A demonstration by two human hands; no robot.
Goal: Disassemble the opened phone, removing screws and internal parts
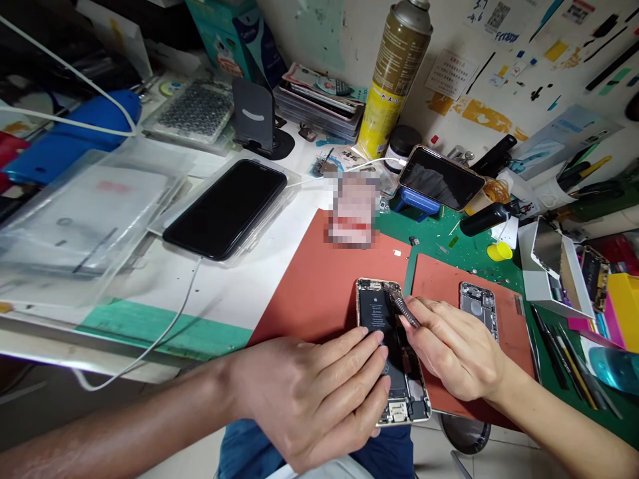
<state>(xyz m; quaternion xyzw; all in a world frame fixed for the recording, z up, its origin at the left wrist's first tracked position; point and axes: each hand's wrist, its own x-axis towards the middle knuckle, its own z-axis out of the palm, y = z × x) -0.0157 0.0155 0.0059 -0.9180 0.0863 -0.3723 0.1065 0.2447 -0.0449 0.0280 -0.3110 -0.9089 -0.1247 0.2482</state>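
An opened phone (372, 313) lies on the red mat, its black battery and inner parts exposed. My left hand (327, 392) holds it from the left, fingers stretched across the battery and lower frame; the thumb is mostly hidden. My right hand (444, 339) pinches a dark, ridged slim tool (405, 310), which looks like tweezers. The tool's tip points at the upper right of the phone's inside, by the battery's top corner. Just beyond my right hand lies a grey phone housing (478, 306) with bare inner parts.
A black-screened phone (227, 209) rests on a clear case at left, a white cable (184, 306) at its lower end. Another phone (442, 176) leans on a blue stand (417, 203). A spray can (394, 76) stands behind. Several slim tools (569, 366) and a white box (554, 273) are at right.
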